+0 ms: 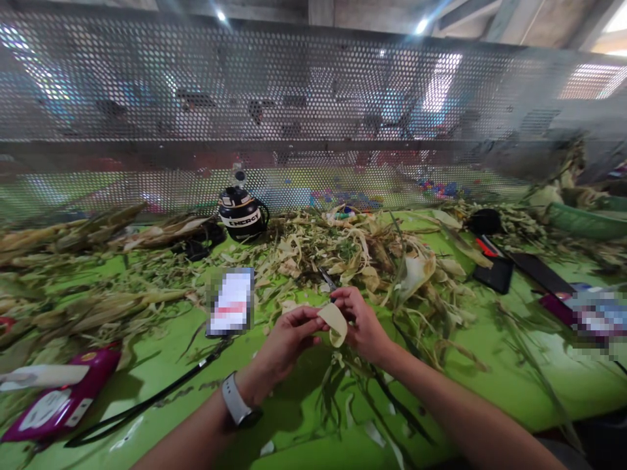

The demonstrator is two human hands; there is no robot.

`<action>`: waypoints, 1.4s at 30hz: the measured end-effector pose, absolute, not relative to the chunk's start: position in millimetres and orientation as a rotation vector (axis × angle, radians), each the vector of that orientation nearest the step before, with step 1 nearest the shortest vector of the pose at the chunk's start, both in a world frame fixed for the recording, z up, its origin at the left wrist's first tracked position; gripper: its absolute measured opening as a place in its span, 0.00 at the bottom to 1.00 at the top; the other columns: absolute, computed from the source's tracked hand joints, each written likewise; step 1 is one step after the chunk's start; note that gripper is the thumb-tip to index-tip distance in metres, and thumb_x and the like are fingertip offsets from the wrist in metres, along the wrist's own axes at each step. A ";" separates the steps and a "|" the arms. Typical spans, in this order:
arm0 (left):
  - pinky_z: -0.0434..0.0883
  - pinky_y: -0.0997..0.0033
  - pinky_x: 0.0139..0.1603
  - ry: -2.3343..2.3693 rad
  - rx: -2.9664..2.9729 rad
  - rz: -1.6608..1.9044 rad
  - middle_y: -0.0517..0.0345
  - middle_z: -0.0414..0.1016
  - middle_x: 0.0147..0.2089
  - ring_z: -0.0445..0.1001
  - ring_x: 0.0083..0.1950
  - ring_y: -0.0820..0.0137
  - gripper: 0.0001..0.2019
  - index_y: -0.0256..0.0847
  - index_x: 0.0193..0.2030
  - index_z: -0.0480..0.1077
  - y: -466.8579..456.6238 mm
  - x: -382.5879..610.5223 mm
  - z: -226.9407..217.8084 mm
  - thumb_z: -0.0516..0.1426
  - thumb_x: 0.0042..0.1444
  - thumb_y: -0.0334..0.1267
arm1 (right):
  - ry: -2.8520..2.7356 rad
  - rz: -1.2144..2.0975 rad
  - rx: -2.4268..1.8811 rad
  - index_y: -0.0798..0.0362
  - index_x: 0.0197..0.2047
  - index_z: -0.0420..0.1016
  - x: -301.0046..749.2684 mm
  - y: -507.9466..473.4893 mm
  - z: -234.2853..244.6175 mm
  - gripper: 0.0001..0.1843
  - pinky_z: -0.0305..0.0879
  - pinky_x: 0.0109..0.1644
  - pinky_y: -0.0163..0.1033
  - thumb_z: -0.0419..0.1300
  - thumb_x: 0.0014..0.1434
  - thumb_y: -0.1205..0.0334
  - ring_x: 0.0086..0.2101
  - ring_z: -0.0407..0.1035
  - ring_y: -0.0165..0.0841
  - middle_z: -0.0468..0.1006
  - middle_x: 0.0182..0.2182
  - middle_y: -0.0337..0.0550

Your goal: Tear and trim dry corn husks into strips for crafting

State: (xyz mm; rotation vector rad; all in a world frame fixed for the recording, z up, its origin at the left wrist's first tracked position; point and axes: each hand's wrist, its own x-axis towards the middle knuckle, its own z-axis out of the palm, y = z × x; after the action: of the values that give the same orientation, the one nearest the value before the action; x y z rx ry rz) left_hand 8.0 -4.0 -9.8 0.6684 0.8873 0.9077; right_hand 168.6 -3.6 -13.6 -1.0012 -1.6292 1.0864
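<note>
Near the middle of the head view, my left hand (294, 334) is closed in a pinch on the edge of a pale, curled piece of corn husk (334, 324). A grey watch band circles that wrist. My right hand (365, 326) is close beside it, on the husk's other side, its fingers curled round a small pair of scissors (327, 279). The metal blades point up and to the left, away from the husk piece. My fingers hide most of the scissors' handles. Cut strips of leaf (337, 385) lie on the green table (206, 418) below both hands.
A heap of dry husks and scraps (362, 251) lies just beyond my hands. A black jug (242, 214) stands behind, before a perforated metal screen (294, 98). A phone (232, 301) with a cable and a magenta device (63, 398) are left; a dark phone (494, 273) is right.
</note>
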 end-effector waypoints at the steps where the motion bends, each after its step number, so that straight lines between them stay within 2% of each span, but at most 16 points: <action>1: 0.67 0.82 0.26 0.888 0.663 0.902 0.58 0.76 0.30 0.72 0.29 0.76 0.12 0.37 0.29 0.73 -4.0 8.1 -10.0 0.68 0.36 0.33 | -1.638 1.088 -0.993 0.52 0.45 0.56 168.6 -3.8 -13.2 0.21 0.66 0.34 0.36 0.60 0.50 0.65 0.28 0.70 0.30 0.71 0.30 0.39; 8: 0.64 0.84 0.27 0.838 0.615 0.856 0.60 0.76 0.29 0.70 0.28 0.79 0.08 0.39 0.29 0.74 -4.2 7.4 -11.3 0.66 0.40 0.31 | -1.725 1.033 -0.904 0.52 0.50 0.54 169.4 -5.8 -11.4 0.23 0.63 0.32 0.34 0.57 0.51 0.68 0.30 0.67 0.29 0.69 0.31 0.39; 15: 0.65 0.80 0.28 0.809 0.617 0.830 0.57 0.76 0.29 0.68 0.27 0.77 0.11 0.38 0.31 0.76 -4.1 8.2 -0.9 0.67 0.36 0.30 | -1.749 0.968 -0.899 0.52 0.53 0.54 168.2 -4.0 -12.7 0.21 0.62 0.32 0.32 0.51 0.56 0.70 0.29 0.64 0.27 0.65 0.30 0.38; 21: 0.66 0.81 0.30 0.806 0.604 0.843 0.57 0.75 0.33 0.69 0.29 0.77 0.11 0.37 0.32 0.76 -3.9 6.5 -5.4 0.66 0.38 0.30 | -1.770 0.970 -0.923 0.53 0.56 0.53 170.7 -3.5 -15.0 0.24 0.62 0.35 0.34 0.51 0.57 0.69 0.30 0.62 0.27 0.64 0.31 0.39; 28: 0.64 0.81 0.29 0.801 0.649 0.844 0.61 0.74 0.29 0.69 0.29 0.78 0.07 0.39 0.28 0.74 -2.8 5.5 -11.4 0.66 0.40 0.32 | -1.821 0.999 -0.889 0.53 0.57 0.52 173.8 -3.5 -11.9 0.25 0.63 0.36 0.35 0.52 0.57 0.67 0.30 0.63 0.28 0.65 0.32 0.39; 33: 0.63 0.80 0.28 0.868 0.694 0.838 0.61 0.72 0.28 0.67 0.27 0.78 0.10 0.37 0.26 0.73 -4.5 8.4 -6.3 0.67 0.35 0.33 | -1.857 0.983 -0.924 0.54 0.55 0.55 175.5 -4.8 -6.0 0.22 0.61 0.34 0.35 0.51 0.57 0.68 0.30 0.62 0.29 0.65 0.30 0.38; 38: 0.64 0.79 0.28 0.890 0.721 0.822 0.62 0.73 0.28 0.67 0.26 0.78 0.12 0.38 0.29 0.73 -6.1 9.2 -1.2 0.68 0.36 0.35 | -1.848 0.957 -0.929 0.53 0.57 0.53 174.2 -5.5 -11.3 0.28 0.59 0.29 0.31 0.50 0.52 0.75 0.27 0.61 0.26 0.65 0.30 0.37; 42: 0.64 0.77 0.26 0.910 0.742 0.826 0.61 0.73 0.26 0.67 0.24 0.77 0.15 0.37 0.31 0.73 -5.4 8.9 2.2 0.68 0.34 0.36 | -1.875 0.875 -0.905 0.53 0.58 0.52 173.1 -5.3 -13.4 0.30 0.60 0.29 0.30 0.50 0.52 0.75 0.26 0.62 0.25 0.67 0.31 0.38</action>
State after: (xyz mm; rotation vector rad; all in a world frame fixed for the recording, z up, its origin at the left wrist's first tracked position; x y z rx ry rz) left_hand 8.9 -5.4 2.2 0.7424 0.9098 0.8260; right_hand 173.1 -5.3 -13.4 -0.9046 -1.8753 0.8749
